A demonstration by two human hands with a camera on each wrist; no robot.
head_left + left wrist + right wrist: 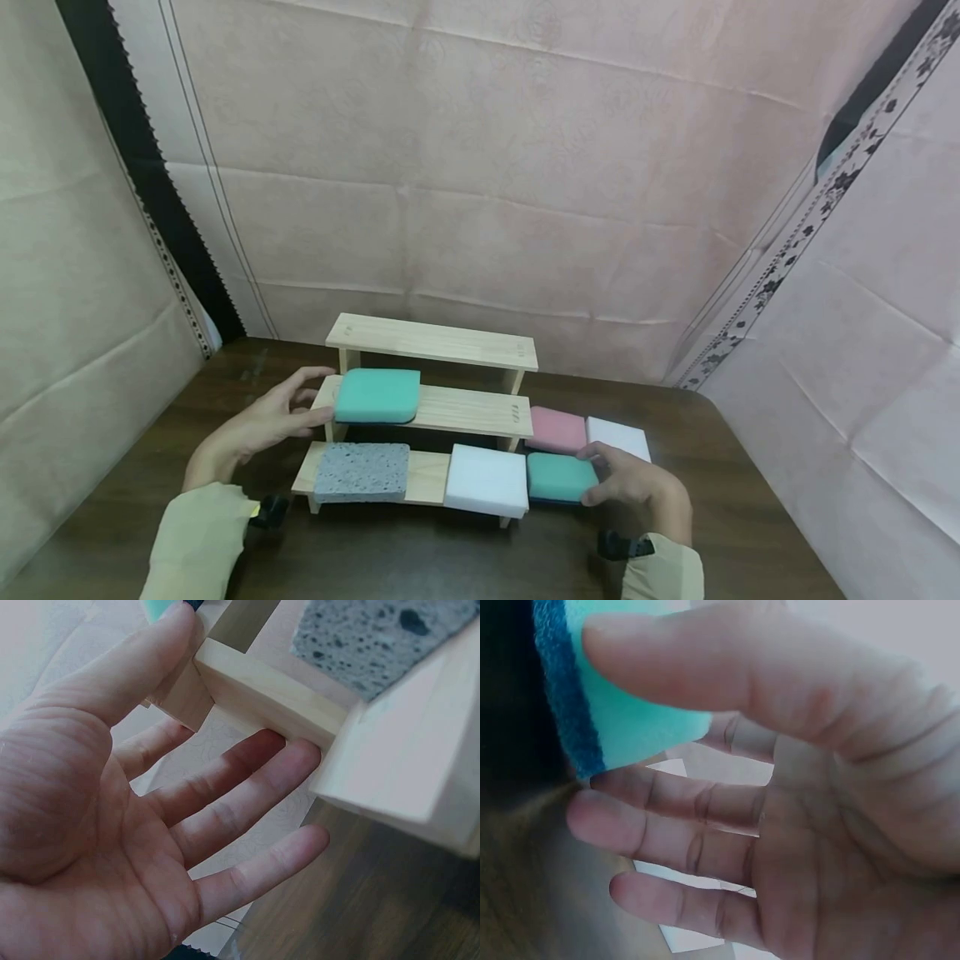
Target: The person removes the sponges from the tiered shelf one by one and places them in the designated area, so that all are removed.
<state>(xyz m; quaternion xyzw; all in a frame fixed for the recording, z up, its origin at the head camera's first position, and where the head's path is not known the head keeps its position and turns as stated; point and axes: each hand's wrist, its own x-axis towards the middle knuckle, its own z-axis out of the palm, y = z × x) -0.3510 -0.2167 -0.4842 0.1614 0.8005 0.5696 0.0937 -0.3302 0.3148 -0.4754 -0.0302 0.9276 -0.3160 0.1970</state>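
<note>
My left hand point(262, 423) is at the left end of a stepped wooden shelf point(472, 408). Its thumb lies by the edge of a green sponge point(377, 395) on the middle step, and its fingers extend along the shelf's wooden side point(262, 686). At the right, my right hand point(637, 485) pinches the right end of another green sponge point(555, 477), which has a dark blue scouring layer point(566, 690). The thumb is on its green part, with the index finger partly hidden behind it.
The bottom step bears a grey speckled sponge point(362, 472) and a white sponge point(487, 481). A pink sponge point(557, 429) and another white one point(618, 437) lie on the dark wooden table point(390, 554) right of the shelf. Cloth point(480, 167) hangs behind.
</note>
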